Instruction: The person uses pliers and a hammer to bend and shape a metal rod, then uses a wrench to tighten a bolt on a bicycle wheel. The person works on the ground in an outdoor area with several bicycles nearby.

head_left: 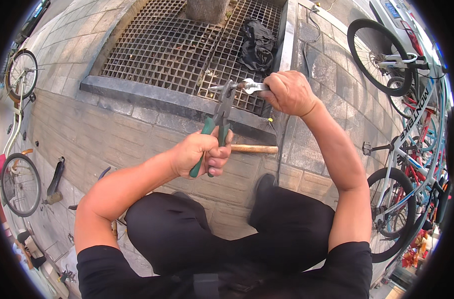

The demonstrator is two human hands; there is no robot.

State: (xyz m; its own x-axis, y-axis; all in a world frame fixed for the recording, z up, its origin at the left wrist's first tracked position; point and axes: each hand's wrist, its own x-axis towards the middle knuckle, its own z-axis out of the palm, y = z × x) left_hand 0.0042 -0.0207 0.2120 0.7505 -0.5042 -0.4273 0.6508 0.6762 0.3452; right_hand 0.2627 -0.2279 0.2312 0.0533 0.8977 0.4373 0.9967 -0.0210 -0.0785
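My left hand [203, 153] is closed round the green handles of a pair of pliers [223, 110], which points up and away from me. A thin metal rod-like part [218, 88] sits in the jaws, sticking out to the left. From the right, my right hand [292, 93] grips a silver wrench [255, 86], its head at the right end of that metal part. Both tools meet in the air over the edge of the tree grate. Below the pliers, a wooden handle [256, 148] lies on the pavement, its left end hidden behind my left hand.
A metal grate [152, 55] surrounds a tree trunk [206, 9], with a black plastic bag [257, 46] on it. Several bicycles crowd the right, one with a white frame [401, 142]. Another bicycle [20, 184] stands left, near loose tools and a dark bar-shaped part [56, 178]. A cable [306, 47] runs along the paving.
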